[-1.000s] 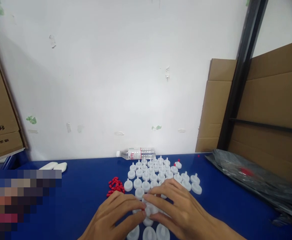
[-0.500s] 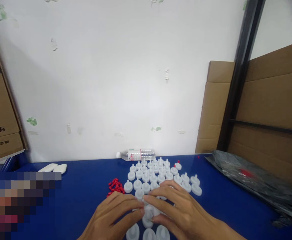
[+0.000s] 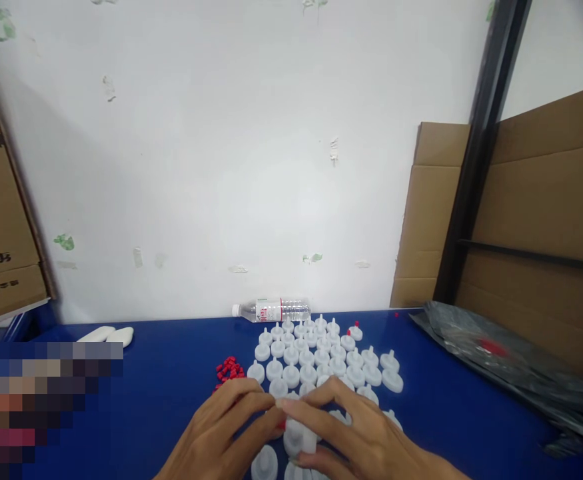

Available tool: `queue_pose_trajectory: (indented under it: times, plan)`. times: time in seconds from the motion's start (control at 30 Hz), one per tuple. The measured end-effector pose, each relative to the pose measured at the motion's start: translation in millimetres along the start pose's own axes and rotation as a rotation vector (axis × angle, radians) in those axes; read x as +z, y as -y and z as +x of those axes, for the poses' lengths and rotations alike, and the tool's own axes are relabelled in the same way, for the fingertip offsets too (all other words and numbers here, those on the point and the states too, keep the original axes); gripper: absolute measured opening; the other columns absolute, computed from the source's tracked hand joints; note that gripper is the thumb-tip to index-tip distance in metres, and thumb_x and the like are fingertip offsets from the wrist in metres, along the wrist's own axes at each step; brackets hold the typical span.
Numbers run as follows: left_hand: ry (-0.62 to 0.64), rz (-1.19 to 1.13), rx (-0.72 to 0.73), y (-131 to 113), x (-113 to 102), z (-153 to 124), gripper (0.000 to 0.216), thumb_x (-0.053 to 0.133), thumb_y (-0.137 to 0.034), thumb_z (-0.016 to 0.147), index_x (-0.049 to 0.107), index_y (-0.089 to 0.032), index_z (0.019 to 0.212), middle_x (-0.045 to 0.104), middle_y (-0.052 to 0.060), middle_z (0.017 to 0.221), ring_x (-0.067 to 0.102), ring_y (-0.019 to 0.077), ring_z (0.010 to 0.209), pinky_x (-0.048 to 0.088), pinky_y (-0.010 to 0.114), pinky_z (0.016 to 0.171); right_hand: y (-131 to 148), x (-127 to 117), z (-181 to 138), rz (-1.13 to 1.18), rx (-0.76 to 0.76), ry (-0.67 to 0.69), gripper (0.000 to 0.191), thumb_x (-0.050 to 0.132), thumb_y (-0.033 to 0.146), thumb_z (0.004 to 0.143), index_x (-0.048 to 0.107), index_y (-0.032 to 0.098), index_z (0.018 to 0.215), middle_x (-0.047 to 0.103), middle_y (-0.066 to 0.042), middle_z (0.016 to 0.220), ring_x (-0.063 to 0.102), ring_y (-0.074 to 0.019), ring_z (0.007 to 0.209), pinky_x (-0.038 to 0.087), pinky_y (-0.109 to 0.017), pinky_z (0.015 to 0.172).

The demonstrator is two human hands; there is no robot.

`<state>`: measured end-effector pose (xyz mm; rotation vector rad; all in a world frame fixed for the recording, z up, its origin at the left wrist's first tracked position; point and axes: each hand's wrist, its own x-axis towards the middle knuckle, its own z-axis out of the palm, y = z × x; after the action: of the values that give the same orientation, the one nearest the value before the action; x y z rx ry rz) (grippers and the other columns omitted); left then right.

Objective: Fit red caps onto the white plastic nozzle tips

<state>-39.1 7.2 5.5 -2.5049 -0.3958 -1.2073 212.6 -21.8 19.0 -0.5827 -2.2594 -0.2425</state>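
Note:
In the lower middle of the head view, my right hand (image 3: 358, 427) grips a white plastic nozzle cap (image 3: 297, 439) between thumb and fingers, tilted on its side. My left hand (image 3: 231, 427) is closed in a pinch right against it, and a small red cap (image 3: 282, 424) shows at its fingertips. The fingertips of both hands meet over the nozzle cap and hide part of it. Several more white nozzle caps (image 3: 274, 369) stand in loose rows, spouts up, beyond and around my hands. A pile of small red caps (image 3: 230, 367) lies just beyond my left hand.
A clear plastic bottle (image 3: 295, 309) lies against the white wall. Two white oval pieces (image 3: 120, 337) lie at the left. Dark plastic bags (image 3: 501, 367) cover the right side of the blue table (image 3: 171, 360). Cardboard (image 3: 431, 213) and a dark metal post (image 3: 476, 153) stand behind.
The nozzle cap has turned on its side in my right hand. A red cap now shows at my left fingertips. Both hands have shifted slightly, uncovering more nozzle caps on the right.

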Motion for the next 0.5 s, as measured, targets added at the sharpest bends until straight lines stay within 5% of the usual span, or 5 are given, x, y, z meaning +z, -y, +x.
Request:
queue_pose_trajectory:
  times: [0.5]
  plan:
    - [-0.088,0.112,0.060,-8.6,2.2,6.7,0.030,0.041,-0.015,0.110,0.069,-0.015,0.100,0.073,0.005,0.082,0.067,0.0175,0.081,0.057,0.027,0.074,-1.5,12.3,-3.8,0.141,0.029,-0.044,0.031,0.051,0.042,0.109,0.052,0.027,0.136,0.069,-0.004,0.102,0.073,-0.0117,0.081,0.061,-0.021,0.075]
